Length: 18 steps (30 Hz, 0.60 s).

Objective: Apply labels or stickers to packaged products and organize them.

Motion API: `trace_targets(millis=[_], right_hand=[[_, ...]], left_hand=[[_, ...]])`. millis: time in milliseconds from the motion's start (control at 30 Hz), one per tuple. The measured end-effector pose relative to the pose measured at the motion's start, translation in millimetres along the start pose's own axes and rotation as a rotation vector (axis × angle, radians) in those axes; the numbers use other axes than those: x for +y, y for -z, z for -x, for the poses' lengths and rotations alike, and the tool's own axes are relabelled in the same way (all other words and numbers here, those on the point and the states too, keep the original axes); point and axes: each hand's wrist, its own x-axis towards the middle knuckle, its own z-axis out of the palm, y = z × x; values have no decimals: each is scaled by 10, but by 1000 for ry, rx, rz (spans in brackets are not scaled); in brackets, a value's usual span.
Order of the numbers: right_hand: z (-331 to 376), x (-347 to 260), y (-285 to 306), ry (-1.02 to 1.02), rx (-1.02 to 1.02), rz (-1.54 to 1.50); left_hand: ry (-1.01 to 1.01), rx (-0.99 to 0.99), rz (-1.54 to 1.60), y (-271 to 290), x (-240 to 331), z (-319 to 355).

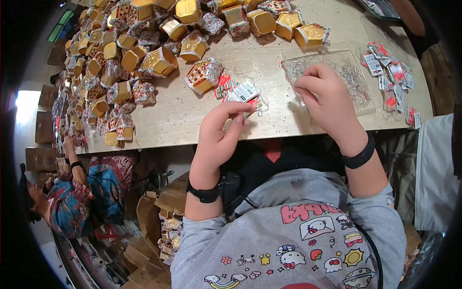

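Observation:
My left hand (219,132) is closed at the table's near edge, thumb and index finger pinched on what looks like the edge of a small hang tag. Just beyond its fingertips lie several red, white and green hang tags (245,90) with pale loops of string. One ornament shaped like a little house (204,76), gold with red and white beading, rests behind those tags. Over the left side of a clear shallow tray (368,96) of thin metal wire pieces, my right hand (329,98) is closed in a pinch. Whatever sits between its fingertips is too small to make out.
A large heap of gold, beaded ornaments (159,62) covers the table's left and far side. More hang tags (392,77) lie right of the tray. A co-worker (82,192) sits at the left. Below the table is an open cardboard box (149,216) with ornaments.

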Motion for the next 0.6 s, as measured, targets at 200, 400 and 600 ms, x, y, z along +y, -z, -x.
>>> trace_targets(millis=[200,400,600], right_hand=[[102,-379,-204,-136,-28,-592],[191,-439,-497,-455,-75,-1203],[224,-442,-524,-498,-77,-1191]], left_hand=[[14,17,181,-127,-19,34],[63,10,273,-108,5,76],[-3,89,196,-73,-34,120]])
